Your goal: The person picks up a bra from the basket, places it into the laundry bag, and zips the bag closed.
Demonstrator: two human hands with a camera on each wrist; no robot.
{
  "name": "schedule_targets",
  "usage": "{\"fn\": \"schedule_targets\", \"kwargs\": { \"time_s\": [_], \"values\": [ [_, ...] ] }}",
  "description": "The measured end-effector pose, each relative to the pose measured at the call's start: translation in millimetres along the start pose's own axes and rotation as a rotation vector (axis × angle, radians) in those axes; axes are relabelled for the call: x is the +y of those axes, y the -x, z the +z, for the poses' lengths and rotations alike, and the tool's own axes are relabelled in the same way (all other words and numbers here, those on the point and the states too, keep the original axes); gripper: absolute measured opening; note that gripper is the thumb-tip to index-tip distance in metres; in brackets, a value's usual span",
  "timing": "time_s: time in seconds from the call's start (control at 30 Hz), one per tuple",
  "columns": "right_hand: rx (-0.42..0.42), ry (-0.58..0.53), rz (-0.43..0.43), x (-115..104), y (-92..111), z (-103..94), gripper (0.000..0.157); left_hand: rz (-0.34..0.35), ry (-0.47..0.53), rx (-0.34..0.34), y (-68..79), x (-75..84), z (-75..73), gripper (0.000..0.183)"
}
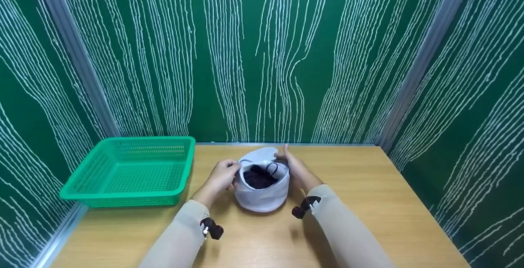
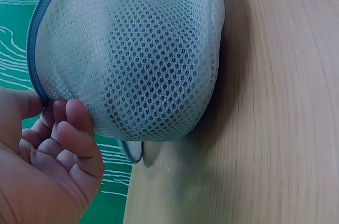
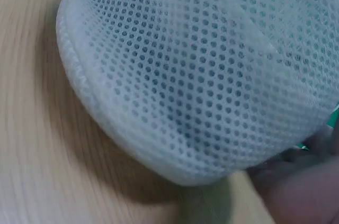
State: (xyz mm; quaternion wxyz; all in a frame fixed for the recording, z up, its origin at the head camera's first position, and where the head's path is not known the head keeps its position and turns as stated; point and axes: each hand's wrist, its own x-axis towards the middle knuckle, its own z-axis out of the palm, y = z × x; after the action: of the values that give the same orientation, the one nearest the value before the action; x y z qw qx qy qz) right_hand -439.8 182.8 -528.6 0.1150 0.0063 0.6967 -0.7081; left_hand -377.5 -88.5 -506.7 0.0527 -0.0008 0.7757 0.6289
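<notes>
A white mesh laundry bag with a grey zipper rim stands on the table, its round lid raised at the back. Dark cloth with a thin dark loop lies inside it. At the bag's left, my left hand pinches the zipper rim between thumb and fingers; the left wrist view shows this hand closely. My right hand is at the bag's right rear, thumb raised and a finger against the lid's edge; its other fingers are partly hidden. In the right wrist view this hand is blurred beside the mesh.
A green plastic basket with perforated walls stands on the left of the wooden table. Green panels with white lines rise behind the table and at both sides. Dark devices are strapped to both wrists.
</notes>
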Motion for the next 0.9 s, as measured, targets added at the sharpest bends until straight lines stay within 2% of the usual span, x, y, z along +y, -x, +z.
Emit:
{"fn": "schedule_targets", "kwargs": {
  "time_s": [0.2,0.33,0.53,0.67,0.77,0.9],
  "values": [
    [0.178,0.0,-0.147,-5.1,0.6,7.6,0.058,0.025,0.029,0.023,1.0,-3.4,1.1,0.025],
    [0.264,-0.062,-0.165,-9.1,2.1,12.0,0.043,0.032,0.038,0.035,0.5,-3.8,1.9,0.025],
    [0.405,-0.027,-0.185,-13.0,5.4,12.8,0.023,0.031,0.034,0.045,0.4,-2.4,1.8,0.023],
    [0.436,-0.013,-0.23,-14.5,6.8,12.5,0.01,0.035,0.015,0.063,-0.3,-3.3,1.2,0.021],
    [0.43,-0.045,-0.277,-15.7,7.7,12.9,0.01,0.037,0.012,0.084,-1.9,-5.7,0.3,0.021],
    [0.396,-0.12,-0.325,-19.0,9.5,12.4,0.034,0.033,0.027,0.092,-3.1,-8.1,-0.7,0.022]
  ]
}}
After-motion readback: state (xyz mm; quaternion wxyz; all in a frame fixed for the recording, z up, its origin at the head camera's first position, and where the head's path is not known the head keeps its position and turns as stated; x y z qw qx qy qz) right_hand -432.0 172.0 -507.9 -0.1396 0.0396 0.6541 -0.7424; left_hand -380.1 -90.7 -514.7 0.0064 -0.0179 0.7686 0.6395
